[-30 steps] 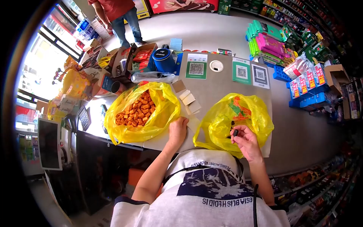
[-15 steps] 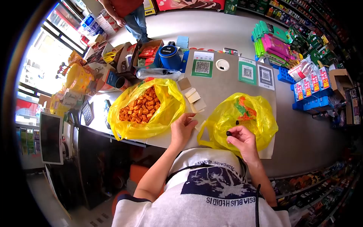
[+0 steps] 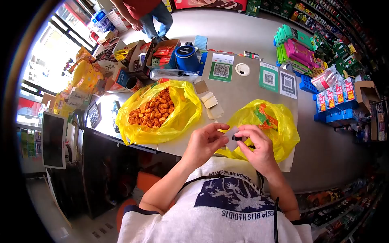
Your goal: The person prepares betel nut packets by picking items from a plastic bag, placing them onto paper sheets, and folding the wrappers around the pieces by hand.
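My left hand (image 3: 204, 142) pinches the edge of a small, thin whitish square of paper (image 3: 230, 144) in front of my chest. Fingertips of my right hand (image 3: 258, 146) are closed on a small black piece (image 3: 236, 138), which lies against that square. Below and behind my right hand sits an open yellow plastic bag (image 3: 279, 121) with a red and green print; its inside is partly hidden by the hand. To the left, another yellow bag (image 3: 186, 105) lies open around a heap of orange-red wrapped-looking cubes (image 3: 152, 111). Small stacks of pale paper squares (image 3: 211, 101) rest between the bags.
QR code cards (image 3: 221, 68) and a round hole (image 3: 242, 69) are on the grey counter (image 3: 247, 89). A blue canister (image 3: 187, 58) and boxes of packets stand at the back left, near a monitor (image 3: 53, 139). Beyond the counter stands a person in red (image 3: 139, 7).
My left hand has moved right and up with a paper square, meeting my right hand. The right hand has brought the black piece slightly left onto it. The person behind has shifted right.
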A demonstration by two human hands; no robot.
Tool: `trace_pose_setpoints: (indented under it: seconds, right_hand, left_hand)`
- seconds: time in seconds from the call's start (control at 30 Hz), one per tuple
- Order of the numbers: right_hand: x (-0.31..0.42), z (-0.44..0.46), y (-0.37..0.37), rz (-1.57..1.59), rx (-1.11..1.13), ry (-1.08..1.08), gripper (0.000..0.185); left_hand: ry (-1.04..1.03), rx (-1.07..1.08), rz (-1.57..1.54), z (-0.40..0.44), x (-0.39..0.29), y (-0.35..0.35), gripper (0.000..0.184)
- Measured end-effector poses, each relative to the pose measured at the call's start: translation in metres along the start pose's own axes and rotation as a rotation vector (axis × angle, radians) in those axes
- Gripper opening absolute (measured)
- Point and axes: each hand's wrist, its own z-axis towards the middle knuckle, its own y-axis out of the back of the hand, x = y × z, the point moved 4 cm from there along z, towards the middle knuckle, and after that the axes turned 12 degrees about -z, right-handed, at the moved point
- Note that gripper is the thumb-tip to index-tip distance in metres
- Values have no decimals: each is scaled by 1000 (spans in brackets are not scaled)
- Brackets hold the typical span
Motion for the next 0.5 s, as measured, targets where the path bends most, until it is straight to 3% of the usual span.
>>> trace_pose_setpoints:
  seconds: [0.5]
  right_hand:
    - [10,-5,3,-49,-52,21,26]
  left_hand:
    - [-14,-37,-148,-9,-5,-11,27]
